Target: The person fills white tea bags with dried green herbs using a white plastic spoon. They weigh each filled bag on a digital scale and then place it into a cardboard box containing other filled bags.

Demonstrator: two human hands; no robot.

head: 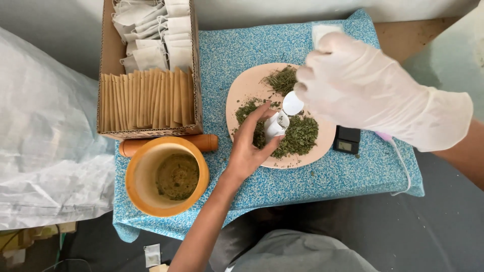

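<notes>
My bare left hand [250, 146] holds a small white tea bag [277, 124] open over a pale pink plate [242, 98] covered with dried green herb flakes [297, 136]. My right hand [353, 83], in a white glove, grips a small white spoon [293, 103] just above the bag's mouth. A second heap of the herb [282, 79] lies at the plate's far side.
A cardboard box [107, 60] with brown envelopes and white tea bags stands at the back left. An orange mortar [136, 176] with ground herb and its pestle [201, 142] sit in front. A small black scale [346, 140] lies right of the plate. A white sack [45, 141] is at left.
</notes>
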